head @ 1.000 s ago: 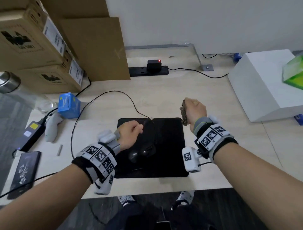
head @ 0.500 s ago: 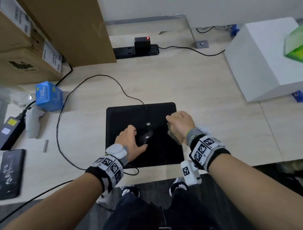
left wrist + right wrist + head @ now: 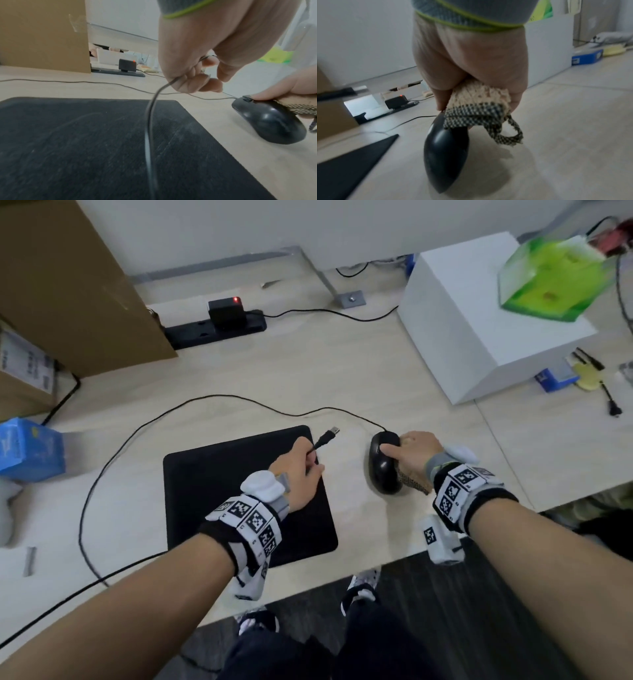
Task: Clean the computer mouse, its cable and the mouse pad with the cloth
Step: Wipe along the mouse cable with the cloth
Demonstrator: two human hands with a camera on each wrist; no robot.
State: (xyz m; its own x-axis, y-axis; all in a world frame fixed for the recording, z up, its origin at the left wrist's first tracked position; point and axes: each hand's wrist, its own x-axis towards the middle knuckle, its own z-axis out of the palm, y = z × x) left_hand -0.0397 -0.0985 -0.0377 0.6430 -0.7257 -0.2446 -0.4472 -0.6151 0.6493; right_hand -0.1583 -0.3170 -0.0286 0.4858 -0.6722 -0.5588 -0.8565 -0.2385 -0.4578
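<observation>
The black mouse (image 3: 383, 470) lies on the desk just right of the black mouse pad (image 3: 222, 481). My right hand (image 3: 400, 453) grips the bunched checked cloth (image 3: 414, 482) against the mouse's right side, with the thumb on its top. The right wrist view shows the cloth (image 3: 477, 108) squeezed in the palm above the tilted mouse (image 3: 445, 148). My left hand (image 3: 310, 462) hovers over the pad's far right corner and pinches the mouse cable (image 3: 150, 121) just behind the USB plug (image 3: 330, 434). The rest of the cable loops across the desk to the left.
A black power strip with an adapter (image 3: 222, 320) lies at the back. Cardboard boxes (image 3: 68, 285) stand at the back left and a blue carton (image 3: 30, 446) at the left. A white box (image 3: 479, 313) with a green box (image 3: 555, 278) on it fills the right.
The mouse has moved off the pad onto the desk at its right. My right hand with the cloth now holds it. My left hand has left the mouse and pinches the cable's plug end.
</observation>
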